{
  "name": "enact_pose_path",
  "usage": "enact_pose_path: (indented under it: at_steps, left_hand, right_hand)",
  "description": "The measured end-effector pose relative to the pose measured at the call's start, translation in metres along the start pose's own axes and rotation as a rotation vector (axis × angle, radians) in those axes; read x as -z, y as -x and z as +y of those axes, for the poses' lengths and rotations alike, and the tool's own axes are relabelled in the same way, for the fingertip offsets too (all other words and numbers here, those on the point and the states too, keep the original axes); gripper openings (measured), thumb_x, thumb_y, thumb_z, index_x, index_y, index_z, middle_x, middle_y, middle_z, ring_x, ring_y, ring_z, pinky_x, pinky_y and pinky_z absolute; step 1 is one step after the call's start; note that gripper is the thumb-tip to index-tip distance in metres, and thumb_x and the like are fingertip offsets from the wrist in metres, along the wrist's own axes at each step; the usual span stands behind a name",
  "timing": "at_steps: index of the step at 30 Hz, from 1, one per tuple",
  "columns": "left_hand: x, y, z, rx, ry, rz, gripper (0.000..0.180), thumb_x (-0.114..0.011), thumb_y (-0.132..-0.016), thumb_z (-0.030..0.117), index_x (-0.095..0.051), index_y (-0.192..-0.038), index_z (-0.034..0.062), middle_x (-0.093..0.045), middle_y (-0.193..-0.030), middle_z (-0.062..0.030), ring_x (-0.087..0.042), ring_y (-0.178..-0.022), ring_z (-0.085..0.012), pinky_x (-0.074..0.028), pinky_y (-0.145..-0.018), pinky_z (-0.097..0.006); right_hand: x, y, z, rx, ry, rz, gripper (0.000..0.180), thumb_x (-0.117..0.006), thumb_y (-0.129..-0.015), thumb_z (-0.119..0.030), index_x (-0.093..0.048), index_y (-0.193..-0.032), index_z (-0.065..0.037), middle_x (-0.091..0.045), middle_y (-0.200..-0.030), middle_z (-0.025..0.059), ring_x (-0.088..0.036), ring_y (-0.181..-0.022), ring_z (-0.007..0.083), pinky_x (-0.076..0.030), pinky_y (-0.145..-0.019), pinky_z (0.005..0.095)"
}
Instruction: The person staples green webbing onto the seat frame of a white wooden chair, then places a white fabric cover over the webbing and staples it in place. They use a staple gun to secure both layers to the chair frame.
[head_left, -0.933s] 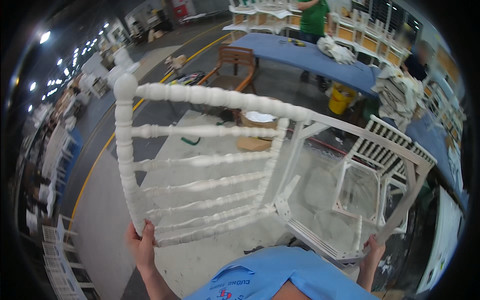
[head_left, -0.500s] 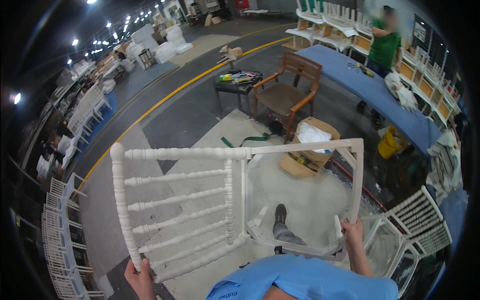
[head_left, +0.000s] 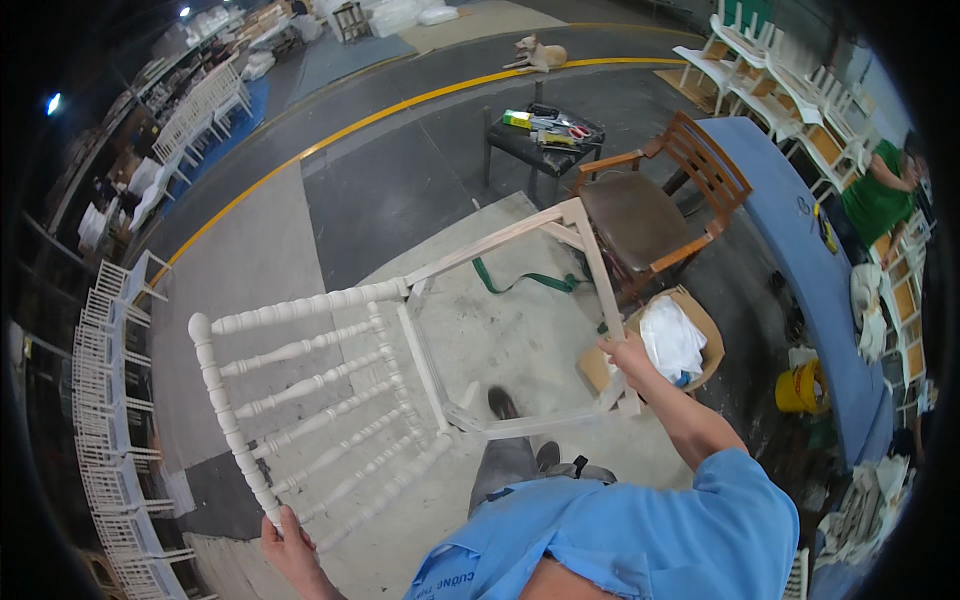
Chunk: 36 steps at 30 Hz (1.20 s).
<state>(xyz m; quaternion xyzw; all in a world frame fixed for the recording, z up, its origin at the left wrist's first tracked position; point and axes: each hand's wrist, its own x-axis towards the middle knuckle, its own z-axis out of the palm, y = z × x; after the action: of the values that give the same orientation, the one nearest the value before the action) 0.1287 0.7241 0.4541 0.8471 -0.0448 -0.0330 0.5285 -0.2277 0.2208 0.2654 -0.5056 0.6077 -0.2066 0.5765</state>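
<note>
A white chair frame [head_left: 425,360] with turned spindles is held up across my front. Its spindled back is on the left and its seat frame, with no seat panel in it, on the right. My left hand [head_left: 288,545] is closed on the back's outer rail, near its lower end. My right hand [head_left: 630,362] grips the right-hand bar of the seat frame, which partly hides the fingers. Through the open seat frame the concrete floor and one of my shoes [head_left: 503,402] show.
Beyond the frame stand a brown wooden armchair [head_left: 640,215] and a black stool [head_left: 545,140] with tools. A cardboard box [head_left: 712,335] holds white cloth. A blue table [head_left: 800,250], a yellow bucket [head_left: 797,388] and a person in green [head_left: 880,195] are at right; a dog [head_left: 540,54] lies far off.
The chair frame has swung so its right end has risen and moved farther from me. My right hand has moved forward with it. The view has turned to the left.
</note>
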Motion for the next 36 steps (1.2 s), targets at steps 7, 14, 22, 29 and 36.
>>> enact_pose_path:
  at_steps: [7, 14, 22, 29, 36]
  left_hand:
    - [-0.145, -0.091, 0.009, 0.088, -0.185, 0.043, 0.027, -0.071, -0.1, 0.028, -0.061, -0.088, 0.0059, -0.047, -0.06, 0.0053, -0.043, -0.049, -0.0042, -0.032, -0.044, -0.024]
    - [-0.253, -0.174, 0.023, 0.11, -0.265, 0.062, 0.029, -0.074, -0.098, 0.03, -0.062, -0.087, 0.006, -0.048, -0.062, 0.0053, -0.041, -0.051, -0.0037, -0.03, -0.045, -0.025]
    - [-0.345, -0.203, 0.033, 0.209, -0.435, 0.031, 0.03, -0.072, -0.099, 0.033, -0.062, -0.088, 0.0067, -0.046, -0.063, 0.0059, -0.041, -0.054, -0.0036, -0.03, -0.048, -0.025]
    - [-0.376, -0.181, 0.029, 0.161, -0.613, 0.136, 0.037, -0.068, -0.101, 0.04, -0.064, -0.097, 0.0032, -0.046, -0.062, 0.0031, -0.042, -0.054, -0.0097, -0.034, -0.049, -0.03]
    - [-0.385, -0.176, 0.042, 0.187, -1.136, 0.203, 0.052, -0.057, -0.103, 0.053, -0.063, -0.124, 0.006, -0.07, -0.08, -0.0157, -0.068, -0.07, -0.0361, -0.048, -0.06, -0.05]
  right_hand:
    - [-0.087, -0.213, -0.013, -0.035, 0.274, -0.047, 0.06, -0.079, -0.088, -0.026, -0.058, -0.136, 0.004, -0.068, -0.119, 0.0156, -0.065, -0.099, 0.0259, -0.052, -0.085, 0.0387]
    - [-0.183, -0.335, -0.011, -0.264, 0.44, -0.143, 0.065, -0.076, -0.09, -0.032, -0.056, -0.139, 0.004, -0.066, -0.132, 0.0226, -0.063, -0.123, 0.0375, -0.051, -0.099, 0.0458]
    - [-0.213, -0.418, 0.018, -0.505, 0.232, -0.367, 0.064, -0.066, -0.098, -0.028, -0.045, -0.151, 0.001, -0.056, -0.145, 0.0191, -0.052, -0.134, 0.0338, -0.043, -0.109, 0.043]
    - [-0.193, -0.443, -0.047, -0.643, 0.316, -0.659, 0.059, -0.06, -0.103, -0.034, -0.043, -0.156, -0.014, -0.045, -0.158, 0.0157, -0.043, -0.144, 0.0321, -0.039, -0.114, 0.0473]
    - [-0.076, -0.458, -0.034, -0.027, 1.148, -0.957, 0.053, -0.068, -0.093, -0.039, -0.065, -0.136, -0.008, -0.068, -0.131, 0.0202, -0.064, -0.122, 0.0373, -0.049, -0.105, 0.0445]
